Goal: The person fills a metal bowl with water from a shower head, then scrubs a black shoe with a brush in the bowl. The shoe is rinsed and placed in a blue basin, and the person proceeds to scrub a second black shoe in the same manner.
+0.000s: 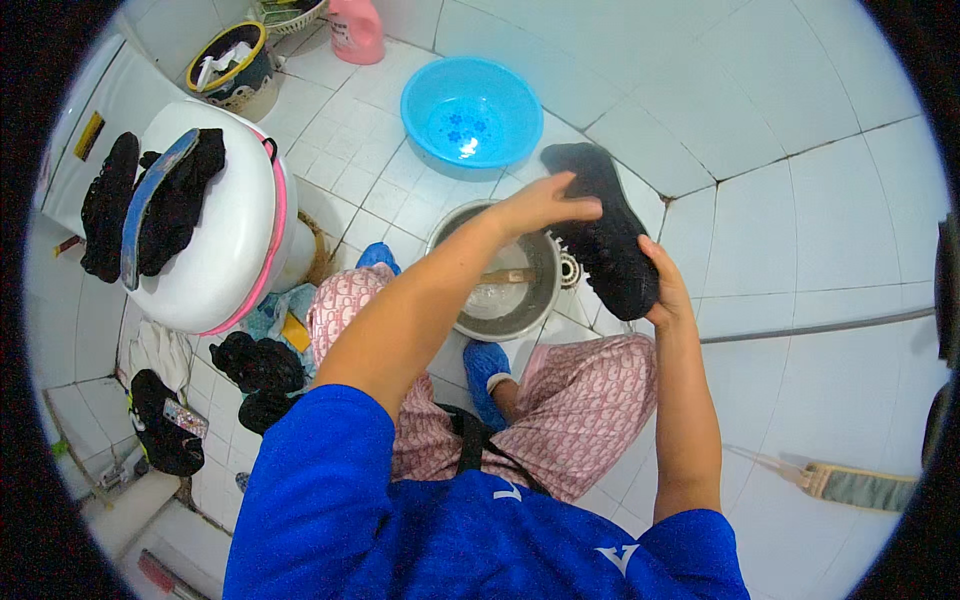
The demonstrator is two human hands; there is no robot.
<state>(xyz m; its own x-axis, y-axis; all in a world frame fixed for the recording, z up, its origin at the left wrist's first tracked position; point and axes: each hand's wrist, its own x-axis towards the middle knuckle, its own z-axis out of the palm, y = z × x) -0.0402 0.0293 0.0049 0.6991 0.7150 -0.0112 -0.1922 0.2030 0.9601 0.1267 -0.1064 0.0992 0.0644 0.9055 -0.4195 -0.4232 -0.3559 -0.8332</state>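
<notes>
A black shoe (619, 240) is held up over the right side of a metal basin (545, 311), tilted lengthwise away from me. My right hand (669, 289) grips its near end, with the thumb on the upper edge. Across the shoe's far half lies my left hand (551, 204), its thumb and a finger spread; whether it grips or only touches is unclear. Inside the basin is shallow liquid with a wooden-backed object (506, 277), perhaps a brush, partly behind my left forearm.
A blue plastic basin (420, 127) stands beyond the metal one. On the closed white toilet lid (240, 225) lie black shoe parts (176, 202) and a blue insole (135, 225). A pink bottle (358, 34), a bucket (259, 67) and a floor drain (569, 270) are nearby.
</notes>
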